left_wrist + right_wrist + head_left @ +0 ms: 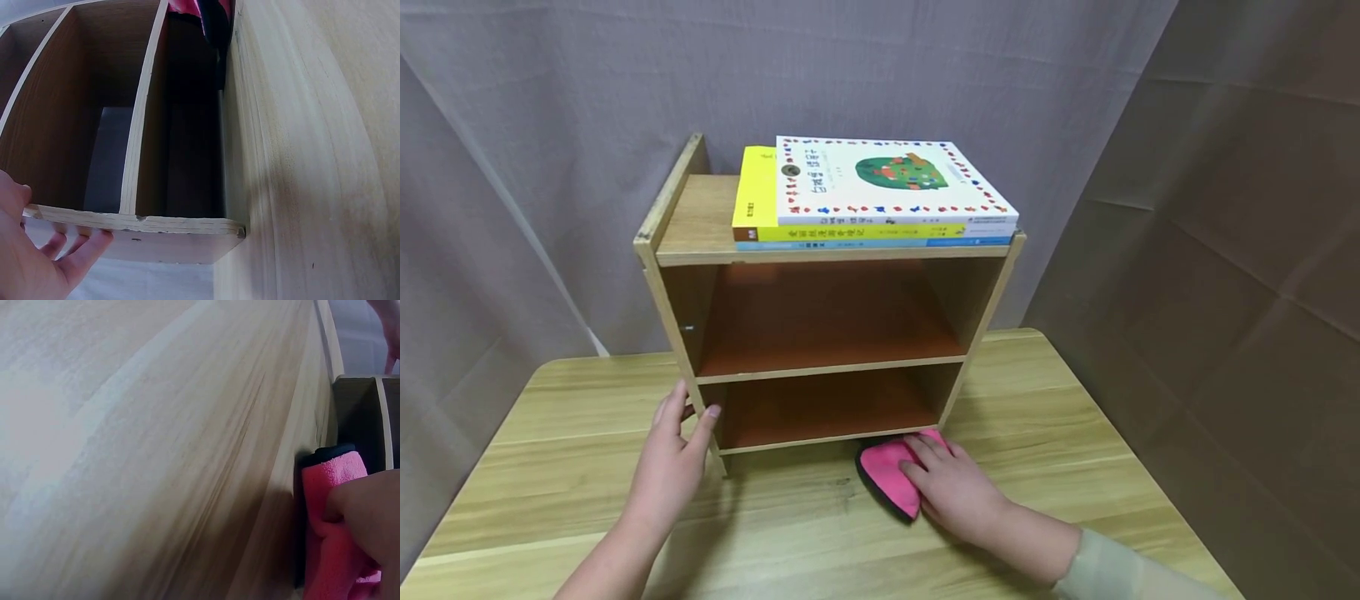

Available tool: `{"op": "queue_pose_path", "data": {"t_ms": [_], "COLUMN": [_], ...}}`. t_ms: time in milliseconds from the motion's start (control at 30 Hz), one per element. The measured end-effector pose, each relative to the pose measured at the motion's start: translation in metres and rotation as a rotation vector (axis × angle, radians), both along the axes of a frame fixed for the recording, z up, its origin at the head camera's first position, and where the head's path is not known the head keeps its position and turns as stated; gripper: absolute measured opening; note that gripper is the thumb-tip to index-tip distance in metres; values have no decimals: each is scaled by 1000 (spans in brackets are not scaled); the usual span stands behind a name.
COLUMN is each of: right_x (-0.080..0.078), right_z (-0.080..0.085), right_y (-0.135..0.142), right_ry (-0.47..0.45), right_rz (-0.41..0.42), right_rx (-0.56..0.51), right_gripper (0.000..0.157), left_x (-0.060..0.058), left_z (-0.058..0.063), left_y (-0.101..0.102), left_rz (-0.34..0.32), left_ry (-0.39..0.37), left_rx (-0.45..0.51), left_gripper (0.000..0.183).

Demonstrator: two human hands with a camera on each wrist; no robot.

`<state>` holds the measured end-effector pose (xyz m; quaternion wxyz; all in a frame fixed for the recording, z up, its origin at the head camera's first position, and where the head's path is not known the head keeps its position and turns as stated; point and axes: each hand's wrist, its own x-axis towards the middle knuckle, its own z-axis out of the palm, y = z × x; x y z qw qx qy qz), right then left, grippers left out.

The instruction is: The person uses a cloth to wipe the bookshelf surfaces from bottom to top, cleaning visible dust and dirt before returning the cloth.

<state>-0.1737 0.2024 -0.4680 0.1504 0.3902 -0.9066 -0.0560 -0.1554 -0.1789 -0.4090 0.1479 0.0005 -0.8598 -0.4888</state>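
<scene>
A small wooden shelf point(835, 364) stands on the table. My left hand point(672, 458) grips its left side panel low down, the thumb at the front edge and the fingers on the outer face; the left wrist view shows this hand point(37, 250) around the panel's edge. My right hand point(958, 492) holds a pink cloth point(887, 475) with a dark edge at the gap beneath the bottom board, near the right side. In the right wrist view the cloth point(334, 487) is bunched under the hand point(369, 512), partly inside the gap.
Stacked on the shelf's top are a white book point(887, 179), a yellow book point(756, 187) and a blue one point(820, 245). The wood-grain table point(1060, 433) extends around the shelf. Grey curtains point(880, 67) hang behind, and a darker cloth wall point(1247, 250) rises at right.
</scene>
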Motion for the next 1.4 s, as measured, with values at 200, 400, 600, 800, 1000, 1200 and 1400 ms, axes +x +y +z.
{"op": "queue_pose_path", "data": {"t_ms": [200,400,600,800,1000,1200,1400], "right_x": [0,-1,-2,-3,-3,-2,0], "right_z": [0,-1,1,3,4,1,0], "right_y": [-2,-3,-4,-5,-6,-3,-2], "right_ry": [-32,-68,-117,-201,-221,-263,-277], "right_rz": [-24,-36,-41,-76,-81,-63,-46], "right_rx": [-28,-58,-77,-66,-87,-121,-114], "right_gripper": [38,39,41,45,45,48,47], "left_x": [0,1,1,1,1,1,1], "left_z": [1,0,0,1,2,1,2], "left_y": [0,0,-1,0,1,1,1], "left_rz": [-1,1,3,-3,-3,-6,-11], "left_ry": [-5,-9,1,4,-1,2,-8], "left_rx": [2,4,2,1,-2,-1,8], "left_gripper": [53,55,51,47,49,48,53]}}
